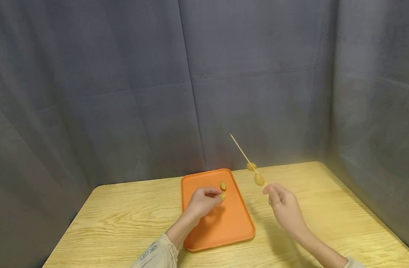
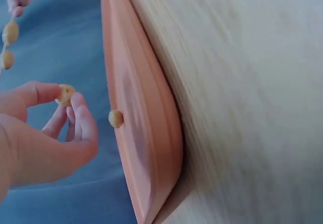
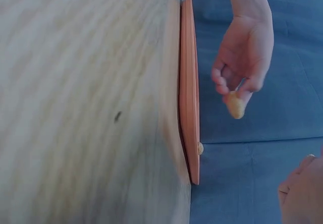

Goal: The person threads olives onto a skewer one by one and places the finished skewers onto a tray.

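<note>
Nugget (image 1: 222, 196) pinched (left hand (image 1: 202, 203)), skewer (image 1: 243, 155) right hand (image 1: 282, 203)
</note>
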Tool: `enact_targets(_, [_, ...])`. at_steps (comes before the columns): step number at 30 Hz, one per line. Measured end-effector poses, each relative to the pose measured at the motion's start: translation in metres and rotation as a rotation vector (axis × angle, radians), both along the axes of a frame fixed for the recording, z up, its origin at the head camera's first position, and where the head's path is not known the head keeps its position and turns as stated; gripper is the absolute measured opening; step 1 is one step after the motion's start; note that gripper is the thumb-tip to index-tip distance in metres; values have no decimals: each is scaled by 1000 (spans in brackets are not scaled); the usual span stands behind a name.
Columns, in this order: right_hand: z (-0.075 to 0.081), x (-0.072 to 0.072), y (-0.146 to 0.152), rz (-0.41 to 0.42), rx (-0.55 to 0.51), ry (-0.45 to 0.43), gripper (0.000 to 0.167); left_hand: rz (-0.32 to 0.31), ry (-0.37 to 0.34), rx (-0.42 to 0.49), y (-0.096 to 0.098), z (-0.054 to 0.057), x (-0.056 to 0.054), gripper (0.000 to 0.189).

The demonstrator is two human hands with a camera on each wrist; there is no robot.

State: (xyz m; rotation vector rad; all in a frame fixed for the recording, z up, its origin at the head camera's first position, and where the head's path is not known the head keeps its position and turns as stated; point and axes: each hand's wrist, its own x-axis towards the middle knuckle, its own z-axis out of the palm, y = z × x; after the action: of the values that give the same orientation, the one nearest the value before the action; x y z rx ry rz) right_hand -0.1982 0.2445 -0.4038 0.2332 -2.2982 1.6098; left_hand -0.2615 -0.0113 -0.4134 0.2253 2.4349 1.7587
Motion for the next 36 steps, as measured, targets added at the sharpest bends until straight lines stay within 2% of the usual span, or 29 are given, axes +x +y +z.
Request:
enact_targets(8, [-5,1,-11,14,29,89,28,-33,-35,175,-19,10,14,32])
enact_targets(15, [-5,1,-19,21,56,120,27,-47,-9,228,-39,19,20,34])
enact_targets(18, [-4,1,-23,22,65,118,25,-34,24,238,-48,20,19,34])
enact_targets(22, [-5,4,-24,19,98,114,25,-18,54,255,-54,14,17,33])
enact_targets(27, [-9,14,-18,-6,145,125,24,-28,55,295,-50,6,14,33])
enact_targets(31, [-9,16,-18,15,142,130,24,-48,37,349,-51,5,11,34])
enact_targets(36, [-3,11,-21,72,168,228,22,-61,12,447,-62,9,9,37])
